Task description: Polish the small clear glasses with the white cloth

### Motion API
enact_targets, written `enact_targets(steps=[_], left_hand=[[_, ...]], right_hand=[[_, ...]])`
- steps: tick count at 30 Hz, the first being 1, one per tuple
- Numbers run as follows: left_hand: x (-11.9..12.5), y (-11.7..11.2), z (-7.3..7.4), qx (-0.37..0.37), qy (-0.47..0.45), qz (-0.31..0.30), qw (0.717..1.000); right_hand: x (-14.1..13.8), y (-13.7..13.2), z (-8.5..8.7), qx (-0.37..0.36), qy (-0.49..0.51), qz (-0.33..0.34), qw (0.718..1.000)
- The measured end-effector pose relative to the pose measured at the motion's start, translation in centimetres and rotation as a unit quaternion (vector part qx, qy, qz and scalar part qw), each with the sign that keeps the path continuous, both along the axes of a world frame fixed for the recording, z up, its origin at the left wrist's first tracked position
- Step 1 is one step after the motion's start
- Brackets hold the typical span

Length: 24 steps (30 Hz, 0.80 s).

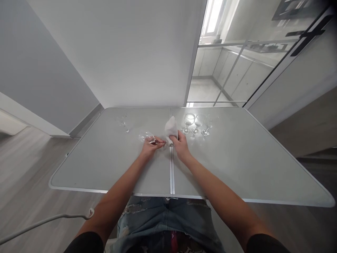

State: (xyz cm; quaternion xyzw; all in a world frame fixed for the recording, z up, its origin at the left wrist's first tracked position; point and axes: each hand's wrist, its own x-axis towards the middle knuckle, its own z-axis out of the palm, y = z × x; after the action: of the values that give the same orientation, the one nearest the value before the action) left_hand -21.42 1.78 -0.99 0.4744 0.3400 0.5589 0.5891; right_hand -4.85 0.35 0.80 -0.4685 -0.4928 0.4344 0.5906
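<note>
My left hand [152, 146] is closed around the stem of a clear wine glass [144, 136], which is tilted on its side with its bowl pointing left. A bunched white cloth [171, 127] is gripped in my right hand [181, 144]. The cloth is up against the foot end of the glass, close to my left fingertips; exactly where they touch is hard to see. Both hands are over the middle of the grey table [223, 168], near its centre seam.
Three clear stemmed glasses [196, 123] stand upright in a row beyond my right hand. Another clear glass [127, 130], faint against the tabletop, is at the back left. A wall [126, 52] borders the far table edge, with a glass door [229, 66] at right.
</note>
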Motion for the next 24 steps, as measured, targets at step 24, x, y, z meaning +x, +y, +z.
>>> enact_targets(steps=[24], left_hand=[[0.2, -0.4, 0.3, 0.078, 0.155, 0.028, 0.984]], right_hand=[[0.0, -0.7, 0.8, 0.043, 0.022, 0.013, 0.999]])
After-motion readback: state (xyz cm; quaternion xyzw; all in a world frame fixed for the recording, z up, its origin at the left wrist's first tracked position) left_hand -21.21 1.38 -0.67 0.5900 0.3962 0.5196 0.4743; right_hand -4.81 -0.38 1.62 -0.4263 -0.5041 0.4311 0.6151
